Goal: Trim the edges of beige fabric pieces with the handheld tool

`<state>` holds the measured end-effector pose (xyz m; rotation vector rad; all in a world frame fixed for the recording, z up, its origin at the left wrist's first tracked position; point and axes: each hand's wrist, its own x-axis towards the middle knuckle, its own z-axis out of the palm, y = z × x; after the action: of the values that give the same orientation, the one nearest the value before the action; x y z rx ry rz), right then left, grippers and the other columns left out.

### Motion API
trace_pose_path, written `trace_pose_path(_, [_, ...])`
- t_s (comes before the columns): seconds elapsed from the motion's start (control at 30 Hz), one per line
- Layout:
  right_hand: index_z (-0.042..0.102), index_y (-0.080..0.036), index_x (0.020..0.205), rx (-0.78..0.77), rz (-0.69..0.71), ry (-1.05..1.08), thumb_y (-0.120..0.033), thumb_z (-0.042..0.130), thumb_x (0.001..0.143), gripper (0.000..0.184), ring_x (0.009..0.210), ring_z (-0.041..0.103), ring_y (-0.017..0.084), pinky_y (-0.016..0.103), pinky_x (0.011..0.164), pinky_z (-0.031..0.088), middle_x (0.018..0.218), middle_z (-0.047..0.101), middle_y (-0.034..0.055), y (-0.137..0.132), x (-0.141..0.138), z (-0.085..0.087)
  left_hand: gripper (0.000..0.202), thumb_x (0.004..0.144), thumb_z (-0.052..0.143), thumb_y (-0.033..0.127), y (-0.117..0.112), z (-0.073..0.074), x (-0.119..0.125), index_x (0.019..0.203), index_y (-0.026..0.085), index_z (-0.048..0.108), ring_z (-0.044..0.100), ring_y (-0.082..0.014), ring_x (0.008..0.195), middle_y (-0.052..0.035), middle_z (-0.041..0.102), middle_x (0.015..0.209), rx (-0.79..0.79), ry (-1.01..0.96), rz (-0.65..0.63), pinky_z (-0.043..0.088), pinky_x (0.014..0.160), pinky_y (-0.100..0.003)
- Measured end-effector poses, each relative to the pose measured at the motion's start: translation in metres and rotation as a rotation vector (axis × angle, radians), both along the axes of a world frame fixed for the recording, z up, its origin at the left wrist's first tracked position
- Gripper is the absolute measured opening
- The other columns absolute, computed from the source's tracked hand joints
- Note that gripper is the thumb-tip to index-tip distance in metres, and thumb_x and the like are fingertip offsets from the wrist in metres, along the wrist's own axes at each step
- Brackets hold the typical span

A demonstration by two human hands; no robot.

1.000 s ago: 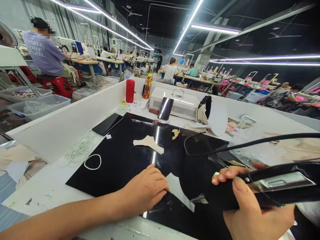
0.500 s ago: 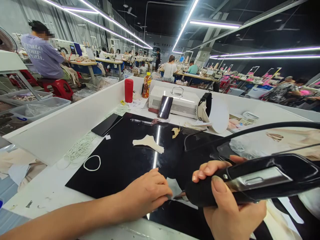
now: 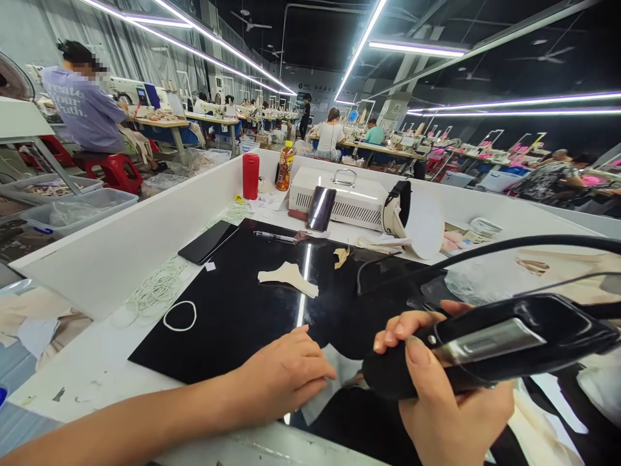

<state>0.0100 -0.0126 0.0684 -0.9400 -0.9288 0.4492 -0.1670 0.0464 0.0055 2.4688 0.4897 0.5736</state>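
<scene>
My right hand (image 3: 446,401) is wrapped round a black corded hand tool (image 3: 490,346) with a silver plate on its side; its tip points left, just beside my left fingers. My left hand (image 3: 286,375) lies fingers-down on a pale fabric piece (image 3: 323,388) at the near edge of the glossy black work surface (image 3: 233,310), pinning it. Whether those fingers pinch the fabric or only press it is hidden. The tool's black cable (image 3: 485,252) arcs away to the right.
On the black surface lie a cream fabric cutout (image 3: 288,277), a white elastic ring (image 3: 179,316), a pen (image 3: 274,237) and a dark phone (image 3: 207,241). A white machine (image 3: 349,200), red bottle (image 3: 251,176) and drink bottle (image 3: 286,166) stand behind. Other workers sit at distant tables.
My right hand has carried the tool leftward until its tip sits beside my left fingers. The pale fabric piece has shifted under my left hand, which stayed roughly in place.
</scene>
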Motion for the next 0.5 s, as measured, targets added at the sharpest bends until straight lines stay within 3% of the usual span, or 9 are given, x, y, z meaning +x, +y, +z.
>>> trace_pose_path(0.17, [0.059, -0.027, 0.117, -0.001, -0.053, 0.047, -0.02, 0.083, 0.08, 0.045, 0.068, 0.063, 0.017, 0.034, 0.062, 0.057, 0.08, 0.064, -0.004, 0.002, 0.005, 0.002, 0.021, 0.097, 0.063, 0.015, 0.002, 0.006, -0.001, 0.114, 0.021, 0.072, 0.067, -0.018, 0.106, -0.0043, 0.07, 0.113, -0.035, 0.014, -0.005, 0.028, 0.125, -0.047])
trace_pose_path(0.3, [0.058, -0.029, 0.118, -0.005, -0.009, 0.046, -0.023, 0.082, 0.082, 0.044, 0.068, 0.062, 0.017, 0.034, 0.061, 0.057, 0.079, 0.063, -0.0036, -0.003, 0.001, 0.003, 0.032, 0.088, 0.078, 0.024, 0.005, 0.008, -0.002, 0.119, 0.025, 0.071, 0.061, -0.0234, 0.122, -0.0037, 0.07, 0.124, -0.089, 0.043, -0.068, 0.022, 0.126, -0.052])
trace_pose_path(0.5, [0.058, -0.031, 0.12, -0.011, 0.045, 0.031, -0.026, 0.079, 0.085, 0.041, 0.067, 0.061, 0.017, 0.034, 0.063, 0.059, 0.08, 0.063, -0.0035, -0.011, -0.006, -0.001, 0.038, 0.085, 0.081, 0.028, 0.006, 0.009, -0.002, 0.122, 0.028, 0.069, 0.059, -0.0254, 0.128, -0.0044, 0.069, 0.13, -0.106, 0.089, -0.109, 0.019, 0.126, -0.056])
